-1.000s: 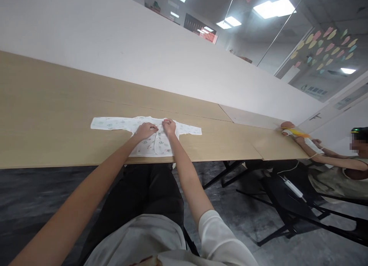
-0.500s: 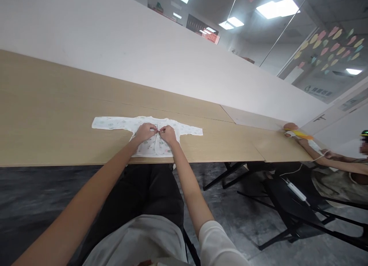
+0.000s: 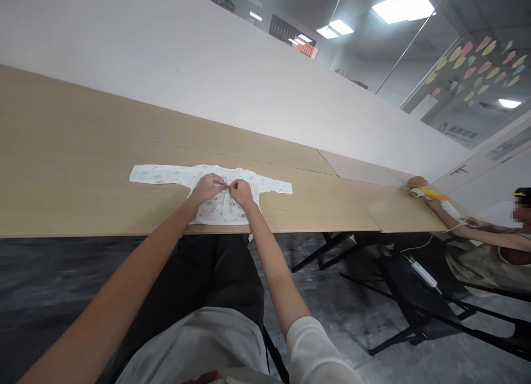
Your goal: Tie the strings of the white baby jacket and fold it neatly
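Left hand point(image 3: 207, 188) and right hand point(image 3: 241, 192) now pinching the white printed cloth shirt point(image 3: 219, 210) mid-front, sleeves point(image 3: 160, 174) roughly paralleling the tan desk point(image 3: 319, 209) near edge.

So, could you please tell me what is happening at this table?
A person's left hand and right hand are pinching a small white patterned shirt at the front, their fingers close together. The shirt lies on the table with both sleeves spread outward. Whether anything is fastened there is too small to tell. Farther right is another person.
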The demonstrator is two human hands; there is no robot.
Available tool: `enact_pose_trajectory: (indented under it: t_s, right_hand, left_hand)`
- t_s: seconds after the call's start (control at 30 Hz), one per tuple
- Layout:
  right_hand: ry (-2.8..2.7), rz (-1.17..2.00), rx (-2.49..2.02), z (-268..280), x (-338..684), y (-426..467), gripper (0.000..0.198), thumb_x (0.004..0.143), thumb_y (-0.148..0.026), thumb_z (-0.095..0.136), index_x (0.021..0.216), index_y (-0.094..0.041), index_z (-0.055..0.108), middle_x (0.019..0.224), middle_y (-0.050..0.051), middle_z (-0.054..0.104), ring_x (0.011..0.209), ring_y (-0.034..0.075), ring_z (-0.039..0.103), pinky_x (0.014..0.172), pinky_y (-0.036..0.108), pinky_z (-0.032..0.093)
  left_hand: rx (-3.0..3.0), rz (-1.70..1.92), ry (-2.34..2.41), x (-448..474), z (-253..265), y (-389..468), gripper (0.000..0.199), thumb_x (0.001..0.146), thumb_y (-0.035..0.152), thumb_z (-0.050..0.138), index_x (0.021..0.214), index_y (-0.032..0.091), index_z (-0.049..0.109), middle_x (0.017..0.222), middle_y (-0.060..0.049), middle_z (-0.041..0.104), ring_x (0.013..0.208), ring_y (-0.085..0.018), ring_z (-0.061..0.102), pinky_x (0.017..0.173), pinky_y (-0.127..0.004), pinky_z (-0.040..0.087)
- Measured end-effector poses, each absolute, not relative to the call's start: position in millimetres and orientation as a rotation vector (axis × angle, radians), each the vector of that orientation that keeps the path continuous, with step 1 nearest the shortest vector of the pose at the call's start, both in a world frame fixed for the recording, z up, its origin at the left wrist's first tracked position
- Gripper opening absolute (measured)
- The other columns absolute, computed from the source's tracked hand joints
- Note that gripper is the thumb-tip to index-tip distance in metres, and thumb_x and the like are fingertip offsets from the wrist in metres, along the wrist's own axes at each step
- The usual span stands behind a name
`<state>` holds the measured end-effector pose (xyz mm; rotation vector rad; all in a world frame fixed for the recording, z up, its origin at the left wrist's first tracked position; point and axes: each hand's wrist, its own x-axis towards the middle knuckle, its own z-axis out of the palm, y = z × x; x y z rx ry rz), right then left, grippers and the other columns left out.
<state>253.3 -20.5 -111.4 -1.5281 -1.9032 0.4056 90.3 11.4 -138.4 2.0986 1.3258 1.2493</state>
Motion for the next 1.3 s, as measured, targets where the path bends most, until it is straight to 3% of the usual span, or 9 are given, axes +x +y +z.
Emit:
enact_pose_trajectory:
  t_s: [0.33,0.6,0.73,0.93,1.3]
  right_hand:
    - [-1.782,0.539,-1.426,-113,252,-20,0.011,0.084,-0.012,0.062,0.079,-0.017,0.070,0.085,0.005,0.074,0.080,0.016,0.068,0.083,0.026,0.053]
    - [-1.693,0.591,-1.377,-109,250,-25,0.030,0.085,-0.009,0.054,0.111,-0.018,0.066,0.075,-0.002,0.070,0.075,0.013,0.067,0.084,0.025,0.053]
    - [-1.652,0.642,-1.389,-106,251,-27,0.027,0.085,-0.014,0.057,0.111,-0.018,0.065,0.076,-0.001,0.070,0.075,0.012,0.067,0.080,0.024,0.053]
    - [-1.482,0.700,-1.481,-107,255,-19,0.031,0.081,-0.012,0.055,0.109,-0.017,0.065,0.075,-0.002,0.069,0.073,0.012,0.067,0.073,0.021,0.052]
    - [-1.575,0.674,-1.473,-103,249,-45,0.022,0.082,-0.014,0.059,0.103,-0.017,0.066,0.069,-0.003,0.067,0.068,0.013,0.064,0.072,0.022,0.050]
  left_hand:
    - [2.125,1.229,1.271,90,-135,10,0.040,0.073,0.059,0.064,0.076,0.021,0.076,0.097,-0.010,0.075,0.098,-0.027,0.066,0.097,-0.039,0.048]
    - [2.130,1.185,1.259,91,-128,4,0.046,0.075,0.064,0.059,0.081,0.022,0.076,0.099,-0.009,0.075,0.099,-0.026,0.065,0.096,-0.036,0.047]
    - [2.128,1.123,1.247,91,-123,-3,0.048,0.079,0.063,0.053,0.089,0.021,0.077,0.101,-0.009,0.075,0.097,-0.025,0.066,0.092,-0.034,0.048]
    - [2.279,0.976,1.307,83,-119,-17,0.040,0.079,0.056,0.054,0.071,0.022,0.075,0.080,-0.006,0.075,0.080,-0.024,0.065,0.081,-0.033,0.049]
    - [2.255,0.881,1.095,83,-120,-28,0.033,0.071,0.053,0.062,0.073,0.024,0.076,0.090,-0.007,0.075,0.090,-0.026,0.066,0.090,-0.036,0.050]
